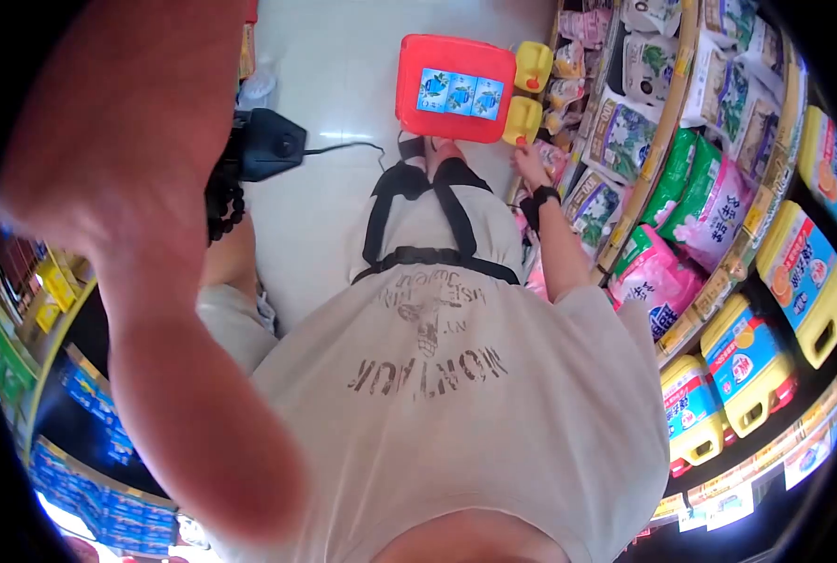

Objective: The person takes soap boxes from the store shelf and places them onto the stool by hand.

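My right hand (pixel 531 167), with a black band at the wrist, is closed at the red-capped end of a yellow jug (pixel 523 120). A second yellow jug (pixel 533 66) and a red container (pixel 456 125) with blue labels adjoin it, beyond my feet. At the left, an arm (pixel 233 261) with a black beaded bracelet (pixel 225 208) reaches toward a black device (pixel 270 145) with a cable. It appears to be my left arm; its hand is hidden. A large blurred hand or limb (pixel 160 310) covers the left side near the lens; whose it is cannot be made out.
Shelves on the right hold bagged goods (pixel 620 136), pink and green packs (pixel 662 272) and large yellow bottles (pixel 798 272) with blue labels. Blue packs (pixel 109 497) and yellow packs (pixel 57 286) line the left shelves. A pale tiled floor (pixel 329 84) lies between.
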`<state>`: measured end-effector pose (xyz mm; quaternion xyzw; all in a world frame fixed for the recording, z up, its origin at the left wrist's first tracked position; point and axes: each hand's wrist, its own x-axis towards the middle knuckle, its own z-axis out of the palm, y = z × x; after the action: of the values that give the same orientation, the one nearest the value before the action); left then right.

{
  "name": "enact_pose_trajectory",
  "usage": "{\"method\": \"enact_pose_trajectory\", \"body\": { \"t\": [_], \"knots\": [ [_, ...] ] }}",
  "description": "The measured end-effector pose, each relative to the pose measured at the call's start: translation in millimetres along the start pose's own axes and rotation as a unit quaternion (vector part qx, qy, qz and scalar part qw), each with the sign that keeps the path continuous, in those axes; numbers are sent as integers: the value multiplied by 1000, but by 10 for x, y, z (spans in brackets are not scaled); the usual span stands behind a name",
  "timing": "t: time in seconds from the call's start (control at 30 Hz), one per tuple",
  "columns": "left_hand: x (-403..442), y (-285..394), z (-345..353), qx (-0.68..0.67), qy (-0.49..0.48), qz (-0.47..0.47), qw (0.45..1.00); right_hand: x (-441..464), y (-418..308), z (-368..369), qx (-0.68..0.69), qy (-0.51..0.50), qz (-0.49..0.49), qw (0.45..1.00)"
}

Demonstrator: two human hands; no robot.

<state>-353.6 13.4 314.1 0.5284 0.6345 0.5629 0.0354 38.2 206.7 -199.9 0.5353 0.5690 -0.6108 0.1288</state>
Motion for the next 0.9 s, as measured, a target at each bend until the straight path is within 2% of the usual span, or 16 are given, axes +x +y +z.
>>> {"method": "enact_pose_trajectory", "body": {
  "t": [0.03,0.1,0.17,0.23,0.47,0.77,0.9],
  "knots": [
    [-68,214,-54,8,-20,16,1000,-13,184,-59,-23,-26,23,999],
    [-199,541,-125,21,-48,34,998,-105,928,-118,7,-74,-41,996],
    [-296,771,-196,41,-54,53,996,173,797,-219,-8,-74,-68,995],
    [-349,917,-284,51,-47,61,996,-379,578,17,-56,-18,0,998],
    [-671,1326,-371,72,-27,97,992,-703,279,243,-43,-42,19,998],
    [-1085,1633,-582,83,-15,122,989,-1001,-65,495,-51,-36,-22,998],
    [-1250,1759,-685,92,-8,131,987,-1044,141,530,-183,4,-128,975]
  ]
}}
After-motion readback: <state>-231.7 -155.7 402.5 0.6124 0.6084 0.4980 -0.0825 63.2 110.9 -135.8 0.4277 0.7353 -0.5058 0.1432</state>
